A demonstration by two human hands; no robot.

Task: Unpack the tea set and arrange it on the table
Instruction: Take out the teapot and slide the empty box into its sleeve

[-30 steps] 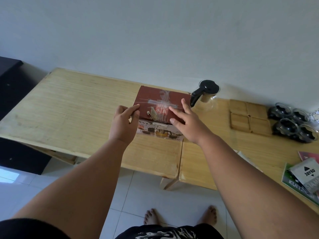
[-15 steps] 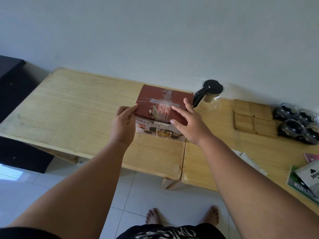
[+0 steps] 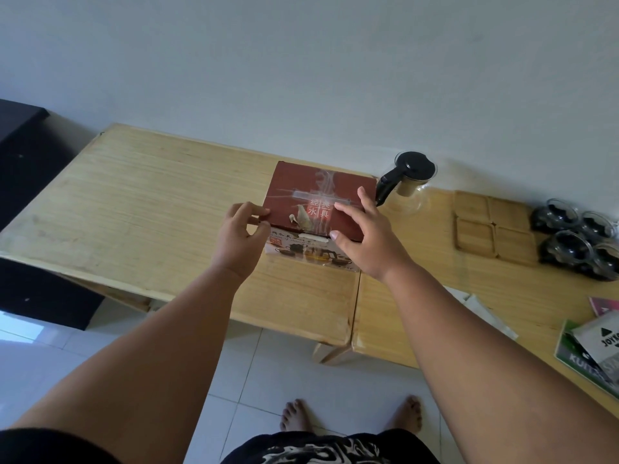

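A dark red tea set box (image 3: 318,199) with white Chinese characters on its lid is seen standing closed on the pale wooden worktop (image 3: 140,209), near the far edge by the wall. The left hand (image 3: 239,237) is placed at the box's near left corner, where the lid's edge is pinched by its fingers (image 3: 254,211). The right hand (image 3: 366,237) is laid over the near right part of the lid, fingers spread and released, with the thumb at the front edge. Just right of the box a glass teapot (image 3: 410,180) with a black lid and handle is found, then 4 wooden coasters (image 3: 492,226) and 4 glass cups (image 3: 577,237) in a cluster
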